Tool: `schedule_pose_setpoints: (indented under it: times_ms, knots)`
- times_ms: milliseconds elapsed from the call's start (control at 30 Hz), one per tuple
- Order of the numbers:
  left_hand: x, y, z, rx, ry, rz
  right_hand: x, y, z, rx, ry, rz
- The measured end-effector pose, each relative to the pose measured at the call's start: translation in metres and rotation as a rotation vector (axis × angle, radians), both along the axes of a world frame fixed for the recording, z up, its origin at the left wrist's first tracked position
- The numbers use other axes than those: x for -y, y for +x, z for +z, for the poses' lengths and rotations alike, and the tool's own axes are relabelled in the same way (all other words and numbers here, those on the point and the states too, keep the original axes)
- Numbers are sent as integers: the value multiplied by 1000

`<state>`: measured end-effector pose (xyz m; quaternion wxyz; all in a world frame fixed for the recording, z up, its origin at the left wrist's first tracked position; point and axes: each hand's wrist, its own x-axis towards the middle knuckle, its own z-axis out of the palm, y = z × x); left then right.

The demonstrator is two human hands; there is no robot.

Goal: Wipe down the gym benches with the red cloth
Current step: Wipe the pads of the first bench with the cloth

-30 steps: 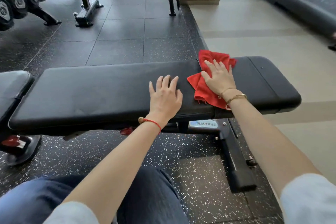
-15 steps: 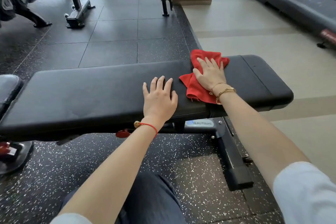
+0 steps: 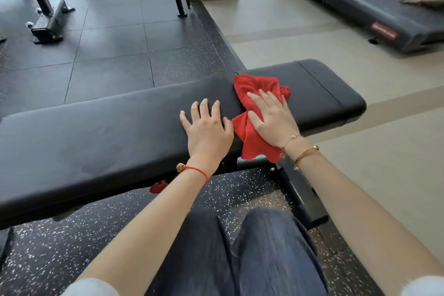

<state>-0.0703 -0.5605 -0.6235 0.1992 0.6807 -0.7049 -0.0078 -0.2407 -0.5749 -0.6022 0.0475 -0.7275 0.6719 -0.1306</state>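
right hand (image 3: 274,122) flat on red cloth (image 3: 254,103) | left hand (image 3: 207,127) flat on bench (image 3: 96,132)

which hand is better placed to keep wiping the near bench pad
Right. The right hand already lies flat on the red cloth, pressing it onto the bench pad. The left hand rests bare on the pad beside the cloth, bracing.

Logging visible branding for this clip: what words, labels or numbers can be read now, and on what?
Red label on the treadmill side: white lettering, too blurred to read.
Near bench: no text visible.
Red cloth: no text.
Nothing else legible.
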Motion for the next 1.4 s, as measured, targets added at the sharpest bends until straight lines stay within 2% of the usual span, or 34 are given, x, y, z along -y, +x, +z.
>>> schedule_pose_setpoints:
  times_ms: [233, 433, 567, 700, 867, 1133, 1267, 1400]
  knots:
    - [5, -7, 11, -66, 88, 8, 24, 8, 1, 22, 46, -74]
    - [14, -28, 16, -129, 83, 64, 19, -7, 1, 58, 31, 10]
    - [18, -42, 10, -51, 83, 123, 26, -33, 1, 108, 36, 86]
    - [22, -43, 3, -36, 26, 161, 72, -54, 5, 91, 62, 73]
    - [23, -48, 5, -31, -13, 198, 112, -43, 8, 37, 63, 210]
    - [21, -49, 4, -58, -74, 237, 49, -88, 3, 57, -12, 442]
    - [19, -53, 3, 1, -23, 255, 63, -134, 3, 50, 14, 374]
    - [20, -72, 7, -136, 46, 322, 105, -124, 9, 0, 47, 274]
